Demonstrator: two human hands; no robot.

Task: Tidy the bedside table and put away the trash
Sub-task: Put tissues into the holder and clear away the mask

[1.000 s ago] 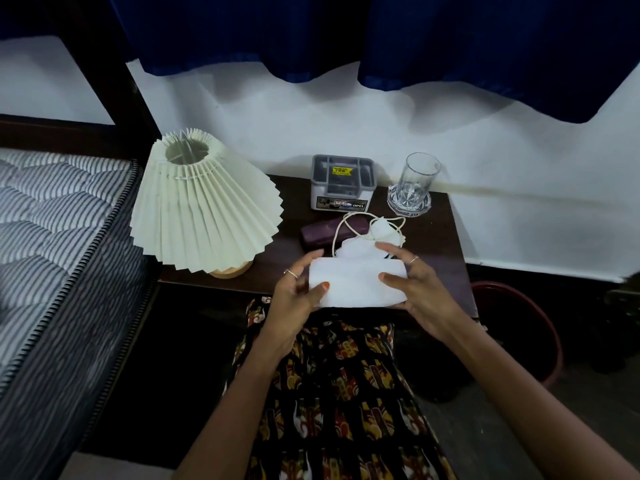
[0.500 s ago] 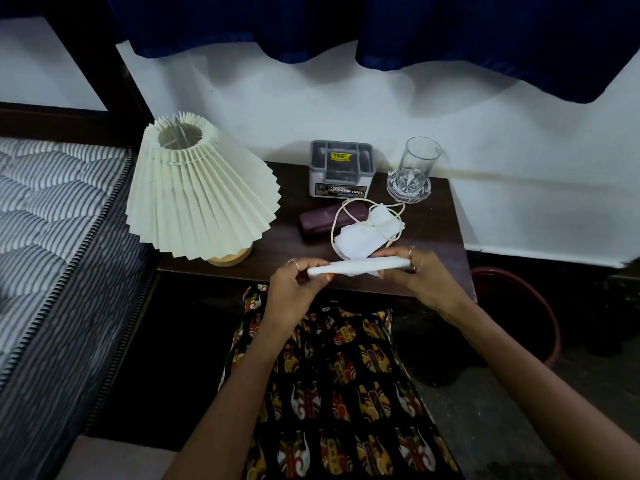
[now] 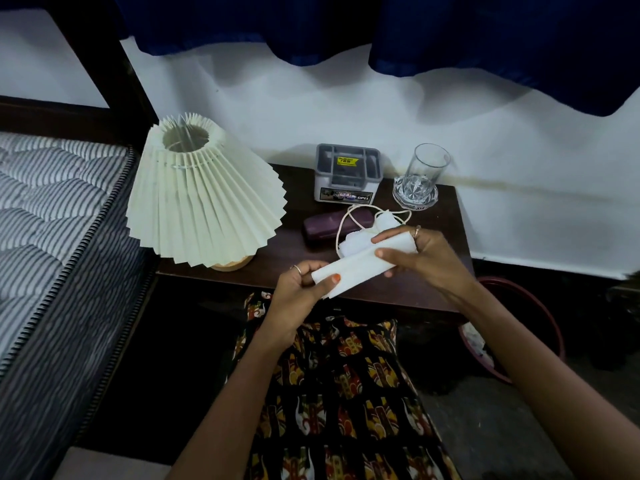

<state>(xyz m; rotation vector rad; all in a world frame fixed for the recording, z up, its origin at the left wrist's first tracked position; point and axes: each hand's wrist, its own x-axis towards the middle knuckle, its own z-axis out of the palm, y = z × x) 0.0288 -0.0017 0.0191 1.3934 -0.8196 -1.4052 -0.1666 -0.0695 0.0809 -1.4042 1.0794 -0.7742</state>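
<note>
Nearest the viewer, two bare forearms reach up over a patterned skirt (image 3: 346,382). The left hand (image 3: 298,292) and the right hand (image 3: 422,254) share a folded white tissue (image 3: 360,266), held in the air above the front edge of the dark wooden desk (image 3: 440,223). Left fingers (image 3: 323,278) pinch its lower end; right fingers (image 3: 384,252) are closed around its upper end. Its long axis runs from 8 o'clock up to 2 o'clock, so each hand has one end. A red bin (image 3: 540,317) sits on the floor at 4 o'clock from the tissue, nearer the right hand, which looks better placed to carry the tissue there. Just beyond the hands, a white face mask (image 3: 356,242) with looped cords lies on the desk, touching a purple case (image 3: 329,225). At 10 o'clock stands a pleated lamp (image 3: 204,199), beside a striped mattress (image 3: 52,209). Farthest back, a grey organiser box (image 3: 348,174) and a clear glass (image 3: 420,176) stand against the wall
</note>
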